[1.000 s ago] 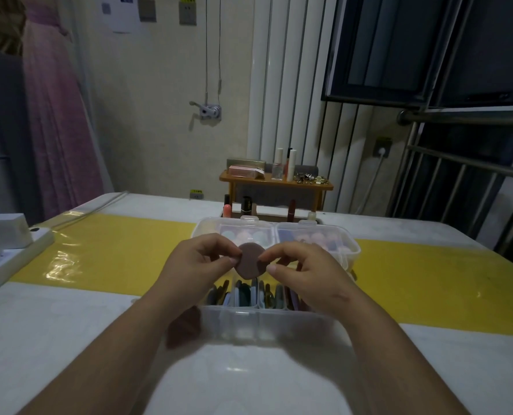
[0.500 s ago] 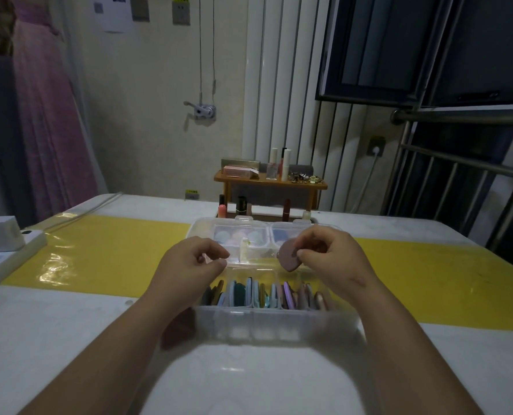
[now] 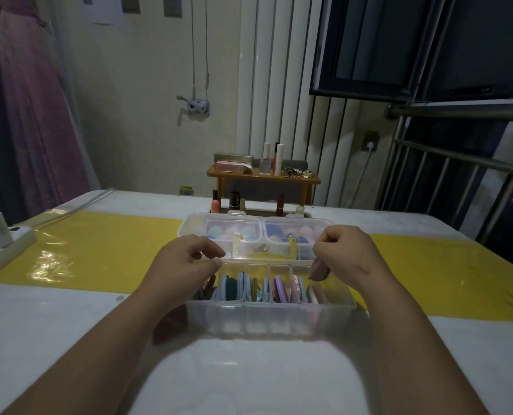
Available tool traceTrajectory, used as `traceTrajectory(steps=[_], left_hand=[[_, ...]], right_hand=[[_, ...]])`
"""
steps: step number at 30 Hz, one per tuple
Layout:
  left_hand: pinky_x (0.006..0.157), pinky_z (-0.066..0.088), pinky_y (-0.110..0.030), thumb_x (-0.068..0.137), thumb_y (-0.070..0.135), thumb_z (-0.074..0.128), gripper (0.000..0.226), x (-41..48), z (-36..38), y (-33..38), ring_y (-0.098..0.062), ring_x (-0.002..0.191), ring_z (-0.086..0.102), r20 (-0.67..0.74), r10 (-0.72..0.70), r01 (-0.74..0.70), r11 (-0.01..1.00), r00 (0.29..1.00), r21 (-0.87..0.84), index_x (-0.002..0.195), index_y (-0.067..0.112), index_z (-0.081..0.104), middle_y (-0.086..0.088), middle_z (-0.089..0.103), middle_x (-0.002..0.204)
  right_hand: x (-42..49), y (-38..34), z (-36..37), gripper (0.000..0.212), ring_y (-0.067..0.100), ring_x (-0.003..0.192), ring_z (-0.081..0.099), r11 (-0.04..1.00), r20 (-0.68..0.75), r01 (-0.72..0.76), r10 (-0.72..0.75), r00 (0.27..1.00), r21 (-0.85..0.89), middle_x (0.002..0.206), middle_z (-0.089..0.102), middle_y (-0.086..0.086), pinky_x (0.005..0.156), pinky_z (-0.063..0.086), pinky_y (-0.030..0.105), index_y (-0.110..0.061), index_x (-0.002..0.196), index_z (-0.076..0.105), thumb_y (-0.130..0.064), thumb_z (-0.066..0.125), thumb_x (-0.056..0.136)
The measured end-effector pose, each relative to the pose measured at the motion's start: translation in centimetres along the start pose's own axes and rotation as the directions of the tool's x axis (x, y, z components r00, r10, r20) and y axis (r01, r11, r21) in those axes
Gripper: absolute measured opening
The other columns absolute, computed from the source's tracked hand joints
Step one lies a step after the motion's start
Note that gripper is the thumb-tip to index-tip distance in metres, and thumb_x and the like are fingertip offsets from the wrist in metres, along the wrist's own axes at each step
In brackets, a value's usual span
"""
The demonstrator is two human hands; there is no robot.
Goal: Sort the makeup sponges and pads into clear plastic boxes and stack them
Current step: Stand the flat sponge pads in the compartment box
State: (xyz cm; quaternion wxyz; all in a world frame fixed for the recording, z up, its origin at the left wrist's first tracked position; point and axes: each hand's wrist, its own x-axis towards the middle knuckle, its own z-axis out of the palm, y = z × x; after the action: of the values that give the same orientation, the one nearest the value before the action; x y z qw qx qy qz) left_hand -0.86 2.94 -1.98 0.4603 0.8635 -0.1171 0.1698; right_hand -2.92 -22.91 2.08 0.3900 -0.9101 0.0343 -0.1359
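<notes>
An open clear plastic box [image 3: 273, 320] stands in front of me with several coloured pads [image 3: 249, 287] upright in its compartments. My right hand [image 3: 346, 253] pinches a mauve pad [image 3: 319, 271] just above the box's right end. My left hand [image 3: 186, 262] hovers at the box's left end with its fingers curled and nothing in them. Behind the hands lies a closed clear box [image 3: 255, 235] that holds pastel sponges.
The table has a white top with a yellow strip [image 3: 99, 253] across it. A white power strip [image 3: 0, 247] sits at the left edge. Lipsticks [image 3: 234, 200] and a small wooden shelf [image 3: 264, 176] with cosmetics stand beyond the far edge. A metal rail is at the right.
My left hand has let go of the mauve pad. My right hand has carried it from the box's middle to its right end and lowered it. My view has shifted a little.
</notes>
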Motion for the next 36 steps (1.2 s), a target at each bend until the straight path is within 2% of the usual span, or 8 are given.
traceTrajectory(steps=[5, 12, 17, 20, 22, 25, 29, 36], left_hand=[[0.066, 0.046, -0.030, 0.085, 0.014, 0.071, 0.017, 0.07, 0.06, -0.34, -0.009, 0.079, 0.057, -0.012, -0.004, 0.004, 1.000, 1.000, -0.005, 0.082, 0.031, 0.073, 0.016, 0.061, 0.080], [0.067, 0.049, -0.030, 0.085, 0.014, 0.072, 0.015, 0.22, 0.06, -0.58, -0.010, 0.080, 0.058, -0.004, 0.000, 0.000, 1.000, 1.000, -0.005, 0.084, 0.029, 0.074, 0.016, 0.062, 0.078], [0.068, 0.049, -0.031, 0.084, 0.013, 0.073, 0.018, 0.27, 0.09, -0.71, -0.009, 0.081, 0.057, -0.010, -0.002, 0.002, 1.000, 1.000, -0.005, 0.081, 0.032, 0.073, 0.015, 0.063, 0.079], [0.072, 0.056, -0.039, 0.083, 0.013, 0.073, 0.017, 0.30, 0.10, -0.72, -0.011, 0.082, 0.058, -0.008, -0.015, 0.015, 1.000, 1.000, -0.018, 0.082, 0.030, 0.074, 0.015, 0.063, 0.079], [0.074, 0.056, -0.041, 0.083, 0.014, 0.073, 0.017, 0.28, 0.08, -0.69, -0.011, 0.082, 0.058, -0.003, -0.018, 0.018, 1.000, 1.000, -0.021, 0.081, 0.031, 0.074, 0.014, 0.064, 0.079], [0.074, 0.056, -0.042, 0.083, 0.014, 0.073, 0.019, 0.27, 0.05, -0.68, -0.011, 0.083, 0.058, 0.000, -0.016, 0.016, 1.000, 1.000, -0.026, 0.079, 0.033, 0.073, 0.014, 0.065, 0.080], [0.074, 0.055, -0.038, 0.083, 0.013, 0.073, 0.020, 0.28, 0.00, -0.62, -0.011, 0.082, 0.058, 0.005, -0.002, 0.002, 1.000, 1.000, -0.016, 0.079, 0.033, 0.072, 0.014, 0.065, 0.079], [0.067, 0.045, -0.028, 0.085, 0.015, 0.072, 0.019, 0.28, -0.06, -0.75, -0.010, 0.082, 0.058, 0.001, 0.004, -0.004, 1.000, 1.000, 0.001, 0.081, 0.033, 0.072, 0.015, 0.065, 0.080]], right_hand=[[0.03, 0.06, -0.27, 0.015, 0.016, 0.068, 0.072, 0.998, 0.064, -0.047, 0.049, 0.997, -0.033, 0.058, 0.071, 0.000, 0.081, 0.057, 0.044, -0.005, 0.076, 0.062, -0.013, 0.050, 0.079], [-0.11, -0.19, -0.40, 0.020, 0.022, 0.048, 0.064, 0.999, -0.181, 0.044, -0.047, 0.982, -0.019, 0.051, 0.064, 0.011, 0.068, 0.059, 0.046, -0.006, 0.063, 0.058, -0.014, 0.053, 0.081], [-0.13, -0.24, 0.00, 0.015, 0.029, 0.067, 0.067, 0.988, 0.004, -0.047, 0.048, 0.999, -0.147, 0.060, 0.067, 0.012, 0.074, 0.059, 0.046, -0.011, 0.063, 0.062, -0.018, 0.054, 0.074], [-0.20, -0.42, -0.01, 0.021, 0.028, 0.073, 0.065, 0.974, 0.095, -0.058, 0.081, 0.992, -0.220, 0.068, 0.067, 0.012, 0.066, 0.052, 0.036, -0.016, 0.060, 0.060, -0.020, 0.056, 0.080], [-0.18, -0.44, -0.05, 0.021, 0.026, 0.074, 0.061, 0.967, 0.119, -0.041, 0.073, 0.990, -0.252, 0.075, 0.065, 0.008, 0.062, 0.045, 0.031, -0.017, 0.063, 0.059, -0.020, 0.056, 0.083], [0.00, -0.37, -0.04, 0.010, 0.025, 0.079, 0.063, 0.949, 0.130, -0.028, 0.072, 0.989, -0.314, 0.082, 0.064, 0.006, 0.068, 0.051, 0.035, -0.017, 0.071, 0.057, -0.019, 0.058, 0.081], [0.19, -0.07, 0.07, 0.013, 0.021, 0.070, 0.055, 0.942, 0.136, -0.041, 0.091, 0.986, -0.332, 0.074, 0.060, 0.005, 0.061, 0.043, 0.031, -0.021, 0.068, 0.051, -0.018, 0.060, 0.077], [0.16, 0.22, 0.27, 0.012, 0.019, 0.069, 0.058, 0.952, 0.155, -0.043, 0.094, 0.983, -0.304, 0.075, 0.063, 0.003, 0.059, 0.044, 0.028, -0.021, 0.070, 0.057, -0.025, 0.061, 0.080]])
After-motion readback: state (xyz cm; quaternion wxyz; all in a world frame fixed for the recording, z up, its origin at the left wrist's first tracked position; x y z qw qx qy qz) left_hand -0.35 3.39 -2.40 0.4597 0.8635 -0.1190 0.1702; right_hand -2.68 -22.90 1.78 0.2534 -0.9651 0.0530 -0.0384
